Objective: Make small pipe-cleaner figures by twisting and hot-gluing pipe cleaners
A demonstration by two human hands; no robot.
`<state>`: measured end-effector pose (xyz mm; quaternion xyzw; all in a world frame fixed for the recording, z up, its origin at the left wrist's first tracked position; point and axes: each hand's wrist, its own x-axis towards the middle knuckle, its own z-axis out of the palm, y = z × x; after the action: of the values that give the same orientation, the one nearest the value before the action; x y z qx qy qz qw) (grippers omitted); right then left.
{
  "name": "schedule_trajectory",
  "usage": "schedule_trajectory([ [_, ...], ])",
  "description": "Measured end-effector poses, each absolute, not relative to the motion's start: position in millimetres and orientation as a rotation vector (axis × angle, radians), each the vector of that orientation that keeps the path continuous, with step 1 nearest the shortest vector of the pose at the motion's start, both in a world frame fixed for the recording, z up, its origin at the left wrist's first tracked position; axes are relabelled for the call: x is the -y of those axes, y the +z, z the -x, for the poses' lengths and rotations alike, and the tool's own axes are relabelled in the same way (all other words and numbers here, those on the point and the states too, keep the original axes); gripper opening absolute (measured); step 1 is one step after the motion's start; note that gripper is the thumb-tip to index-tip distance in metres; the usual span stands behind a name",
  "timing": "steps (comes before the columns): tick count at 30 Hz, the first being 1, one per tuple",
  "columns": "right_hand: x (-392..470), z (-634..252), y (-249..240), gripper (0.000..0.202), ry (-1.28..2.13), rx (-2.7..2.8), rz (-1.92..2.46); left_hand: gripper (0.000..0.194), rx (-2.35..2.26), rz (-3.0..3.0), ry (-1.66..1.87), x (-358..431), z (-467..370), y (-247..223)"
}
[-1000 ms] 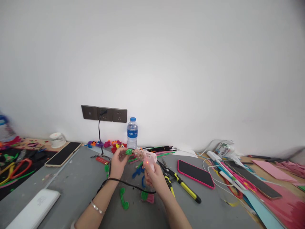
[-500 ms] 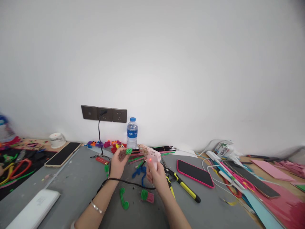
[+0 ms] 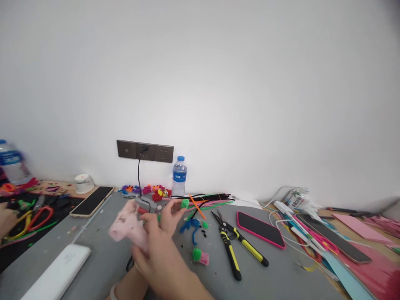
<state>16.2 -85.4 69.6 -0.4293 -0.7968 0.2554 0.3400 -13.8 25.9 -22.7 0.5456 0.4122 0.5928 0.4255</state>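
My right hand (image 3: 161,250) has its fingers round a pale pink glue gun (image 3: 129,225), smeared by motion, on the left over the grey mat (image 3: 100,246). Beyond it, partly covered by it, my left hand (image 3: 170,216) pinches a small green fuzzy piece (image 3: 185,203). A green and pink fuzzy bundle (image 3: 200,256) lies on the mat right of my hands. Blue fuzzy pieces (image 3: 190,225) lie behind that bundle. Yellow and black pliers (image 3: 231,250) rest farther right.
A water bottle (image 3: 179,177) stands by the wall near the socket panel (image 3: 145,151). A pink-cased phone (image 3: 261,229) lies right, a white power bank (image 3: 58,273) front left, another phone (image 3: 93,201) behind it. Another person's hand (image 3: 6,221) shows at the left edge.
My right hand has swung the glue gun leftwards across my left arm. The view has shifted slightly left. The pliers are now uncovered, and another person's hand shows more at the left edge.
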Motion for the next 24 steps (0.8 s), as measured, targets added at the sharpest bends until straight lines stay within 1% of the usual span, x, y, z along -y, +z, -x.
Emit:
schedule_trajectory([
  [3,78.0,26.6,61.6,0.048,0.735,2.251,1.332,0.019,-0.997,-1.395,1.468,-19.0,12.8,-20.9],
  [5,66.4,51.0,52.2,0.044,0.729,2.338,1.269,0.018,-0.998,-1.401,1.473,-18.0,12.0,-22.3],
  [8,44.2,79.4,37.0,0.049,0.693,2.372,1.290,0.019,-1.007,-1.397,1.475,-20.0,10.3,-27.4],
  [17,2.2,113.4,6.7,0.086,0.548,2.467,1.334,0.018,-0.955,-1.401,1.496,-35.4,16.7,-36.3],
  [24,3.1,122.3,5.1,0.083,0.495,2.517,1.252,0.017,-0.988,-1.419,1.526,-40.3,24.5,-33.5],
])
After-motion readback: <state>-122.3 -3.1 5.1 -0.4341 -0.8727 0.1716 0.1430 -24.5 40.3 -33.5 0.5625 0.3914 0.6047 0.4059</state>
